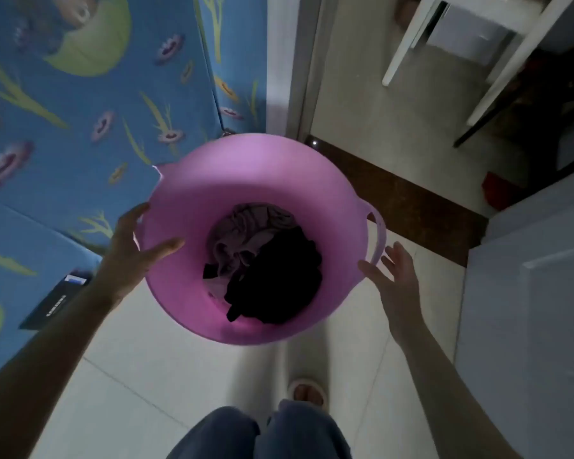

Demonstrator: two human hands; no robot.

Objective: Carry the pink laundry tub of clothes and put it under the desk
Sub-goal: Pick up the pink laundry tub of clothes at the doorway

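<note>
Below me on the pale tiled floor (153, 385) stands the round pink plastic laundry tub (246, 180) with dark and lilac clothes (265, 260) at its bottom. My left hand (136, 246) is open against its rim, thumb inside; my right hand (395, 279) is spread open just beside the loop handle (380, 236), holding nothing. I think that with such a loose hold the soft tub could tip or slip when I lift it, or bump the doorway frame (299, 67).
</note>
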